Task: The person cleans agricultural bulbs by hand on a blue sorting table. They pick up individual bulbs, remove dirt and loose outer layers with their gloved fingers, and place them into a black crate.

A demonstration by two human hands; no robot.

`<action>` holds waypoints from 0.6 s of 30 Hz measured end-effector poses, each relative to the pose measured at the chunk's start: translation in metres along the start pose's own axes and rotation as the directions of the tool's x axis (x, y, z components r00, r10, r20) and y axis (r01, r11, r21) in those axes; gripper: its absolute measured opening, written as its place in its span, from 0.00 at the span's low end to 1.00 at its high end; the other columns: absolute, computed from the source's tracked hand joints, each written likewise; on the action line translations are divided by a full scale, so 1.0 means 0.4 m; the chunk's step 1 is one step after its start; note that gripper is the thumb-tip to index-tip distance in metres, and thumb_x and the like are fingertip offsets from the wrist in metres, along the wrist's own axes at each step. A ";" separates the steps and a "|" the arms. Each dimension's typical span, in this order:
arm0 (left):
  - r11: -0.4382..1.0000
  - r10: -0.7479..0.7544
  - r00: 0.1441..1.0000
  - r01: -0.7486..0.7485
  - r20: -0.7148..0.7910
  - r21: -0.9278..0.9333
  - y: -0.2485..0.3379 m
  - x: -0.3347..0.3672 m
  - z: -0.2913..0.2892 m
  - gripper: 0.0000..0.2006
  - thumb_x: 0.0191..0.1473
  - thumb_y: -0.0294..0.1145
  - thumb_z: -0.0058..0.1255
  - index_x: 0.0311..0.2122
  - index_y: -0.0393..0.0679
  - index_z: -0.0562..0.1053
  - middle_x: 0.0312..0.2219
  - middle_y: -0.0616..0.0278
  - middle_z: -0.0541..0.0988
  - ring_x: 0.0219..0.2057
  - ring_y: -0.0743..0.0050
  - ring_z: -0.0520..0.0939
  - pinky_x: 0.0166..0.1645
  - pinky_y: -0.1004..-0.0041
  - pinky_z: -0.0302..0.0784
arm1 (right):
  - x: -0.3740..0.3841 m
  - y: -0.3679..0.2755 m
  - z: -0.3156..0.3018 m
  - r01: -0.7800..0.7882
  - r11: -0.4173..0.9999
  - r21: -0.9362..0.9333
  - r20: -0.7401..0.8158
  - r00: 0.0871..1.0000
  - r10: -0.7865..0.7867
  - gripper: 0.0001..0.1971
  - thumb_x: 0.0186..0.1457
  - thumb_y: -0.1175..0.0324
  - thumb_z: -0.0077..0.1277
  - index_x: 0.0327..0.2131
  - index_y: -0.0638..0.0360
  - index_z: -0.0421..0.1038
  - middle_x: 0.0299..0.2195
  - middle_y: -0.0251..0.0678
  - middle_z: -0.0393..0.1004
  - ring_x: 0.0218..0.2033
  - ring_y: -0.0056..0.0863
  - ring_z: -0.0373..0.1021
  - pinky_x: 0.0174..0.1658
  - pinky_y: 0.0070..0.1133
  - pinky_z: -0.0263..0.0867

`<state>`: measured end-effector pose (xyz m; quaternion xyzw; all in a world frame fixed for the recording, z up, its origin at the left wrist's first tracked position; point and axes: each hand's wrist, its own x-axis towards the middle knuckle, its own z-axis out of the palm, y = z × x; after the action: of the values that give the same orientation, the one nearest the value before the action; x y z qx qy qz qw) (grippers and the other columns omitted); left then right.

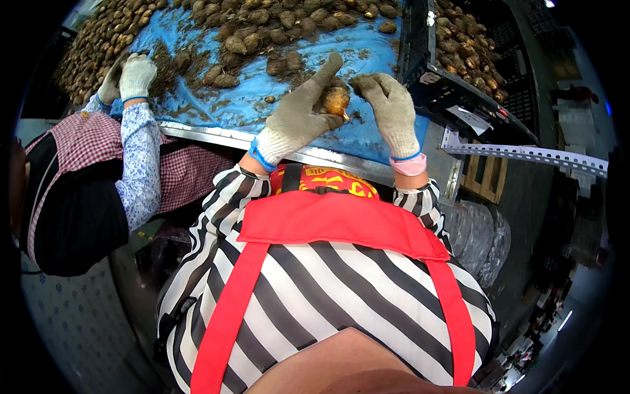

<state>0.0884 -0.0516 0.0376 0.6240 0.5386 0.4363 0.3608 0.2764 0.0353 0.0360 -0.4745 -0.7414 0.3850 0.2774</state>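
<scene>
My left hand [296, 113], in a soiled pale work glove with a blue cuff, is closed around a round brown taro [336, 100]. Its thumb stands up along the taro's far side, and a paler, orange-tan patch of skin faces me. Just right of the taro, a small gap away, my right hand [392, 108] wears a matching glove with a pink band at the wrist. Its fingertips are bent in and pressed together toward the taro; whether anything small is between them is hidden. Both hands are over the blue sheet [367, 138] on the table.
Many taros [289, 20] heap at the table's far side, with loose dirt and root bits around them. A black crate [420, 72] of taros stands at the right, beside a perforated metal strip [525, 152]. At left, a co-worker's gloved hands [138, 75] work near another pile.
</scene>
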 end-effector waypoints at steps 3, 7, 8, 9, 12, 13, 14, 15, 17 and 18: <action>0.994 0.007 1.000 -0.007 0.001 0.107 0.009 0.006 0.005 0.52 0.46 0.27 0.66 0.72 0.58 0.46 0.57 0.51 0.73 0.56 0.53 0.76 0.60 0.65 0.73 | -0.008 -0.048 0.000 0.218 0.974 0.059 0.088 0.971 -0.223 0.17 0.55 0.62 0.56 0.47 0.55 0.78 0.48 0.39 0.78 0.46 0.31 0.76 0.51 0.24 0.71; 0.991 0.075 0.997 -0.071 -0.032 0.114 0.002 0.002 0.015 0.53 0.46 0.27 0.66 0.72 0.57 0.46 0.58 0.50 0.72 0.57 0.52 0.76 0.61 0.65 0.73 | -0.003 -0.048 0.041 0.038 0.956 0.292 0.058 0.997 -0.058 0.16 0.53 0.62 0.58 0.44 0.58 0.79 0.40 0.39 0.80 0.42 0.35 0.78 0.48 0.30 0.72; 0.995 0.049 0.998 -0.046 -0.026 0.091 0.001 0.002 0.012 0.51 0.45 0.25 0.65 0.72 0.55 0.49 0.59 0.51 0.71 0.58 0.55 0.75 0.61 0.66 0.72 | 0.014 -0.036 0.047 0.116 0.985 0.131 0.010 0.993 -0.118 0.14 0.54 0.62 0.58 0.42 0.58 0.79 0.39 0.40 0.80 0.40 0.36 0.78 0.46 0.30 0.72; 0.998 0.025 1.000 -0.024 -0.016 0.063 0.001 0.002 0.012 0.50 0.44 0.23 0.65 0.71 0.53 0.52 0.60 0.52 0.70 0.59 0.59 0.73 0.62 0.67 0.71 | 0.030 -0.022 0.048 0.182 0.983 -0.041 -0.032 0.983 -0.183 0.13 0.54 0.63 0.58 0.40 0.59 0.79 0.37 0.40 0.80 0.39 0.38 0.78 0.45 0.31 0.72; 0.997 0.019 1.000 -0.018 -0.024 0.073 0.003 -0.003 0.004 0.44 0.46 0.29 0.64 0.69 0.51 0.57 0.59 0.51 0.72 0.57 0.58 0.76 0.60 0.66 0.72 | 0.066 0.008 0.039 0.204 0.951 -0.231 -0.036 0.975 -0.218 0.09 0.55 0.65 0.55 0.34 0.59 0.79 0.34 0.43 0.79 0.36 0.42 0.76 0.40 0.33 0.71; 0.995 0.028 0.999 -0.025 -0.033 0.092 0.005 -0.006 0.000 0.42 0.48 0.32 0.64 0.69 0.51 0.59 0.57 0.51 0.73 0.55 0.56 0.78 0.60 0.65 0.73 | 0.076 0.033 0.029 0.203 0.942 -0.268 0.009 0.978 -0.208 0.08 0.55 0.66 0.54 0.34 0.58 0.79 0.34 0.42 0.79 0.36 0.42 0.76 0.39 0.32 0.71; 0.997 -0.064 0.997 0.066 -0.041 0.035 0.006 -0.007 -0.004 0.39 0.49 0.34 0.63 0.67 0.50 0.61 0.56 0.51 0.74 0.54 0.57 0.78 0.59 0.66 0.73 | 0.081 0.060 0.020 0.203 0.931 -0.305 0.052 0.979 -0.196 0.07 0.55 0.67 0.54 0.34 0.58 0.79 0.34 0.42 0.79 0.36 0.42 0.77 0.39 0.32 0.72; 0.988 -0.154 0.987 0.153 -0.039 -0.020 0.003 -0.008 -0.010 0.37 0.50 0.37 0.62 0.66 0.49 0.63 0.56 0.51 0.75 0.53 0.59 0.79 0.58 0.67 0.74 | 0.078 0.088 0.027 0.278 0.909 -0.311 0.071 0.961 -0.269 0.08 0.55 0.69 0.53 0.38 0.57 0.79 0.38 0.41 0.79 0.38 0.42 0.77 0.39 0.31 0.72; 0.965 -0.255 0.967 0.253 -0.025 -0.076 0.002 -0.003 -0.008 0.32 0.52 0.41 0.60 0.63 0.47 0.67 0.53 0.51 0.77 0.51 0.61 0.80 0.55 0.68 0.75 | 0.073 0.132 0.042 0.416 0.861 -0.293 0.047 0.905 -0.422 0.12 0.55 0.71 0.52 0.43 0.56 0.78 0.43 0.40 0.79 0.40 0.41 0.77 0.38 0.30 0.73; 0.960 -0.272 0.962 0.269 -0.020 -0.076 -0.001 -0.001 -0.005 0.31 0.53 0.42 0.59 0.61 0.45 0.69 0.52 0.51 0.77 0.50 0.62 0.81 0.53 0.69 0.77 | 0.072 0.141 0.048 0.480 0.834 -0.271 0.003 0.867 -0.498 0.14 0.55 0.72 0.52 0.45 0.56 0.78 0.45 0.40 0.78 0.41 0.41 0.77 0.38 0.30 0.73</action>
<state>0.0865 -0.0519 0.0376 0.5244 0.6080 0.4115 0.4313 0.2778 0.0702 -0.0202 -0.3147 -0.8724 0.1831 0.3261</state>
